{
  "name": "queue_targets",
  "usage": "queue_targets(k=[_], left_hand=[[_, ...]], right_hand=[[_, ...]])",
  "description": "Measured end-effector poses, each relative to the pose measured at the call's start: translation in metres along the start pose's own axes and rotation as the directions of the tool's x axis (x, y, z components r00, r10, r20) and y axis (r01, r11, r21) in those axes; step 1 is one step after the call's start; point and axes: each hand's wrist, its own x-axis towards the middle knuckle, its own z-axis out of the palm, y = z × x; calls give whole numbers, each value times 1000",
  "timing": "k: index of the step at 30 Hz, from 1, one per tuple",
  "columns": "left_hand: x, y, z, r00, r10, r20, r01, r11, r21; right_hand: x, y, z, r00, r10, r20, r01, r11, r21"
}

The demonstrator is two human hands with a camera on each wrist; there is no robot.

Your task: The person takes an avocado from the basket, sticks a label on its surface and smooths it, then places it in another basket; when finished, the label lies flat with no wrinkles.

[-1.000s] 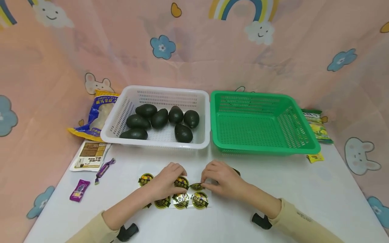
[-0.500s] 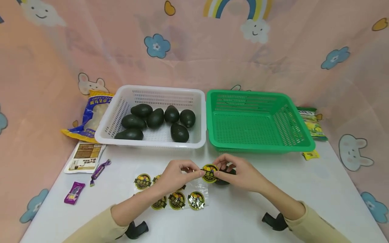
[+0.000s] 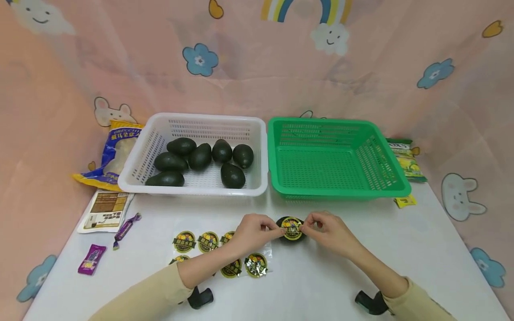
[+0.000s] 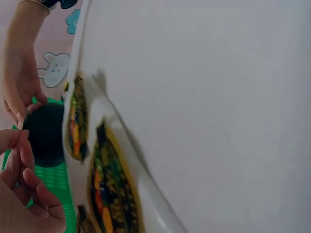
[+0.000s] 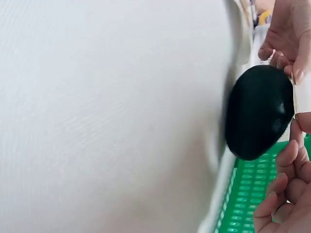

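A round black-and-yellow sticker (image 3: pixel 292 227) is held by its edges over a dark green avocado (image 3: pixel 290 241) lying on the table. My left hand (image 3: pixel 257 231) pinches its left edge between thumb and fingertips. The opposite edge is pinched by my right hand (image 3: pixel 331 232). In the right wrist view the avocado (image 5: pixel 260 112) sits beside the fingertips, with the thin sticker seen edge-on. Whether the sticker touches the skin I cannot tell. Left of the avocado lies a clear sheet (image 3: pixel 265 249) of similar stickers, partly hidden under my left forearm.
Behind the hands stand a white basket (image 3: pixel 209 191) with several avocados and a green basket (image 3: pixel 317 167). At the left lie a blue-yellow bag (image 3: pixel 114 154), a white packet (image 3: pixel 106 209) and two purple candies (image 3: pixel 92 259). A green packet (image 3: pixel 407 162) lies far right.
One second ago both hands were at the sticker sheet, lifting a sticker. It came off and moved right, over the avocado. Both hands now grip opposite edges of it.
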Motion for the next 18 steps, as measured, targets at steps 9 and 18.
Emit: queue_targets(k=[9, 18], left_hand=[[4, -1, -3, 953, 304, -2, -284, 891, 354], [9, -5, -5, 919, 388, 77, -368, 768, 524]], right_hand=[[11, 16, 6, 948, -299, -108, 303, 952, 33], [12, 21, 7, 936, -343, -82, 348, 935, 61]])
